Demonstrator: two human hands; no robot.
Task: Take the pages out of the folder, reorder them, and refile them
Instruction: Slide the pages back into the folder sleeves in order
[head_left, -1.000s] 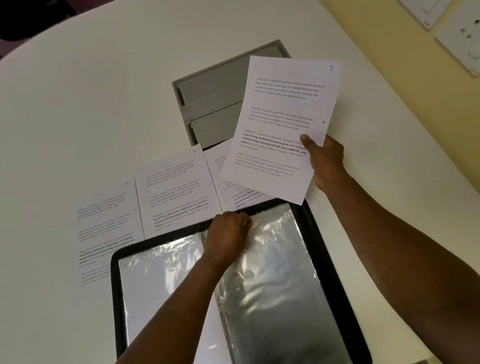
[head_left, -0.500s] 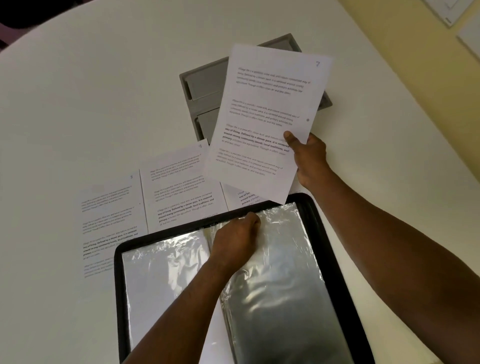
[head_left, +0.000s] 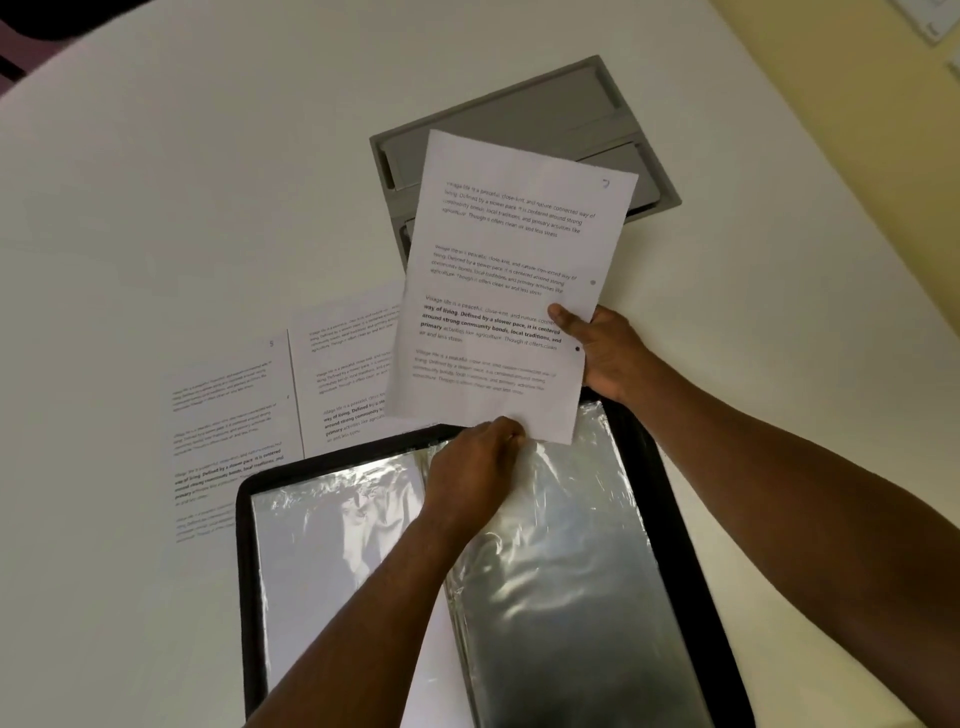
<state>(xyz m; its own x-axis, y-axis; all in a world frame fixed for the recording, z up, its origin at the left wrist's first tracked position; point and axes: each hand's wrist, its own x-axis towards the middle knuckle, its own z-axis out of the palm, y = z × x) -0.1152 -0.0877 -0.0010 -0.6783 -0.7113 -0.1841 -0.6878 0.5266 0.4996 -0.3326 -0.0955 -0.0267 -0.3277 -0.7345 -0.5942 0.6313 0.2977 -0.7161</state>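
A black folder (head_left: 675, 519) lies open on the white table, its clear plastic sleeves (head_left: 561, 571) shining. My right hand (head_left: 608, 353) pinches a printed page numbered 7 (head_left: 509, 260) by its right edge, holding it tilted above the folder's top edge. My left hand (head_left: 478, 462) grips the top of a plastic sleeve at the folder's middle, right under the page's lower edge. Two more printed pages (head_left: 228, 415) (head_left: 348, 364) lie flat side by side on the table left of the held page.
A grey recessed cable box (head_left: 519, 114) is set into the table behind the held page. The table's curved edge runs along the right, with a yellow wall (head_left: 857, 104) beyond it. Bare white tabletop spreads to the left.
My right hand has brought the page down and toward the folder, so its lower edge now sits at my left hand. My left hand has stayed on the sleeve top.
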